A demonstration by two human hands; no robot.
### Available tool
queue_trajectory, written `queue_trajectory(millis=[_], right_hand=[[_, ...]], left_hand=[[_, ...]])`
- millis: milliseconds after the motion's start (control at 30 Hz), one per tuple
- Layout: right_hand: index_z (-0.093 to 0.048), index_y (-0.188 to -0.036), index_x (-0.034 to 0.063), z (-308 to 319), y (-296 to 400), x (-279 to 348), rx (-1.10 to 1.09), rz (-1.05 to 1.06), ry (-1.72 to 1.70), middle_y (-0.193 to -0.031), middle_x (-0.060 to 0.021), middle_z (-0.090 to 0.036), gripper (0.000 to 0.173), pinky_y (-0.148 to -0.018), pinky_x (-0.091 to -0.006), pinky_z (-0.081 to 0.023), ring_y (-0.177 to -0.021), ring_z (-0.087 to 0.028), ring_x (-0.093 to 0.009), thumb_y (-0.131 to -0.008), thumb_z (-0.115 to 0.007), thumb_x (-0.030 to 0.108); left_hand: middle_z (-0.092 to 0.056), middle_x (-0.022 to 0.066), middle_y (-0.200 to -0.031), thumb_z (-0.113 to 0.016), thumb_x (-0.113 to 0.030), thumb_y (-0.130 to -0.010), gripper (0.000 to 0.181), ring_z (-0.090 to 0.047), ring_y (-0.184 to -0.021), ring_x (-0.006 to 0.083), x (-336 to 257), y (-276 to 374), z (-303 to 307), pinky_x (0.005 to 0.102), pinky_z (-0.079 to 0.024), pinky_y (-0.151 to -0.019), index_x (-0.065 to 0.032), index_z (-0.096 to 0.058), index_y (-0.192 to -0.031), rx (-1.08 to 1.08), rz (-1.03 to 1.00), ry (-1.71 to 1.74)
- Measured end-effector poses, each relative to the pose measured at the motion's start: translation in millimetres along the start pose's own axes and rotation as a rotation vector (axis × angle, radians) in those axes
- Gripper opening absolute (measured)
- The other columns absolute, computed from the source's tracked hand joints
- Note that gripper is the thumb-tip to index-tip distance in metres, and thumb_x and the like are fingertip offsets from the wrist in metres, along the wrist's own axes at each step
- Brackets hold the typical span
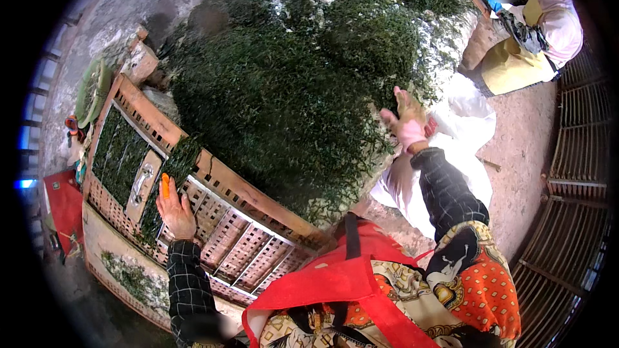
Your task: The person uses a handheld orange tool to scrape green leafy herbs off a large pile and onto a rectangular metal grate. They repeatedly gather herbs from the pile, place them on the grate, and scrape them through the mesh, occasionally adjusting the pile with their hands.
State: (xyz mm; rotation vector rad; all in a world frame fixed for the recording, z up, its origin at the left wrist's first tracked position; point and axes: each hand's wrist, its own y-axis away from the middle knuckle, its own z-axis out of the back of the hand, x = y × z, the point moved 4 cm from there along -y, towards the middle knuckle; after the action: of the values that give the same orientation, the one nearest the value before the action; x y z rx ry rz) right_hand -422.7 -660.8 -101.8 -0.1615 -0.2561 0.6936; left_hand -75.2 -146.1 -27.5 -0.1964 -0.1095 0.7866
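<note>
My left hand (176, 212), with an orange cover on one finger, lies over a metal frame (232, 217) with parallel strips. The frame rests on a brown perforated crate (208, 246). Dark green shredded leaves (121, 150) fill the frame's far-left slots, while slots to the right show bare lattice. Beside that hand sits a flat block with a metal handle (143, 184), and a leaf clump (181, 157) drapes over the crate rim. My right hand (407, 118), in a partial pink covering, is spread at the near-right edge of a large leaf heap (300, 82), its palm seemingly bare.
A co-worker (537, 34) in dark gloves sits at upper right. White plastic sacking (459, 145) lies beside my right arm. Slatted panels (580, 145) line the right side. A green basket (94, 92) and a red container (63, 210) stand at left.
</note>
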Motion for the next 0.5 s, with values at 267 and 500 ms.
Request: queue_trajectory(millis=[267, 500], right_hand=[[-0.065, -0.113, 0.0046, -32, -46, -4, 0.115, 0.069, -0.043, -0.114, -0.0212, -0.063, 0.037, -0.092, -0.0445, -0.046, -0.110, -0.056, -0.038, -0.083, -0.070, 0.026], [-0.066, -0.116, 0.0088, 78, -28, 252, 0.237, 0.219, -0.882, -0.107, -0.0110, -0.063, 0.030, -0.085, -0.0328, -0.051, -0.096, -0.063, -0.028, -0.087, -0.070, 0.017]], left_hand=[[-0.045, 0.0143, -0.145, -0.065, -0.016, -0.083, 0.065, -0.042, -0.134, 0.0288, 0, 4, 4, 0.0469, -0.032, -0.107, -0.0082, -0.042, -0.143, -0.217, -0.099, 0.041], [-0.048, 0.0114, -0.144, -0.050, -0.028, -0.096, 0.048, -0.033, -0.141, 0.0271, 3, 12, 9, 0.0488, -0.025, -0.113, -0.0103, -0.046, -0.140, -0.135, 0.021, 0.107]])
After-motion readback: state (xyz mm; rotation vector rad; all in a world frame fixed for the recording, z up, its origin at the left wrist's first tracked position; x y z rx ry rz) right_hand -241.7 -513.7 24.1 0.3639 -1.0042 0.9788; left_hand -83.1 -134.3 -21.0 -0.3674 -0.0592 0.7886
